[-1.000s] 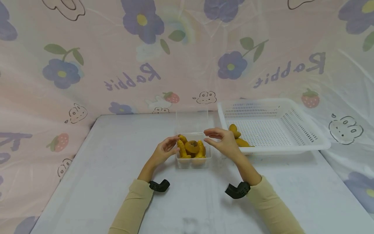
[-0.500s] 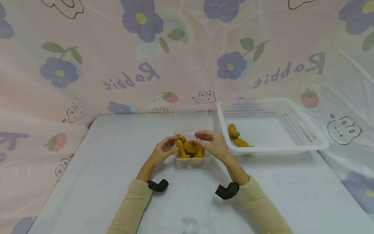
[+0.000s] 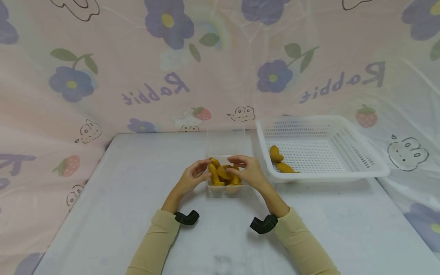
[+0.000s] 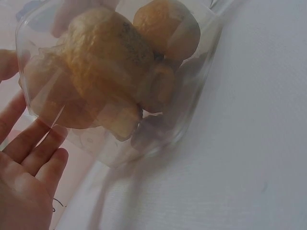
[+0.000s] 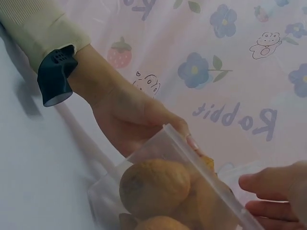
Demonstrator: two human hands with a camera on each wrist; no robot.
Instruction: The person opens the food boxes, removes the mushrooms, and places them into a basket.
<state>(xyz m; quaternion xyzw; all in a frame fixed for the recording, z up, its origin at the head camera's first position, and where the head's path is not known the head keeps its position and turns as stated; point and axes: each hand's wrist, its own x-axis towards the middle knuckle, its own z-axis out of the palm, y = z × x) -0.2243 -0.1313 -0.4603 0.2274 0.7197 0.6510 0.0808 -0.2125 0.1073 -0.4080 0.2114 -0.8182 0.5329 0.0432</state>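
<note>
A clear plastic box (image 3: 227, 191) sits mid-table with its transparent lid (image 3: 225, 142) raised at the back. Inside it are several elongated yellow fruits (image 3: 214, 175) and a rounder brownish-orange one (image 3: 223, 172) on top, resembling a persimmon. My left hand (image 3: 192, 177) rests along the box's left side, loosely bent fingertips at the rim; the left wrist view shows its fingers (image 4: 36, 146) beside the clear wall. Over the box's right side is my right hand (image 3: 249, 172), its thumb overlapping the round fruit and its other fingers extended above. Fruits show through the wall in the right wrist view (image 5: 156, 187).
A white perforated plastic basket (image 3: 330, 175) stands to the right, beyond the right hand. Several yellow fruits (image 3: 284, 167) lie at its left end. A pale patterned sheet (image 3: 220, 68) hangs behind the white table (image 3: 144, 160).
My right hand has moved left from beside the box to over its right part. The round fruit on top has tilted. My left hand has stayed at the box's left side.
</note>
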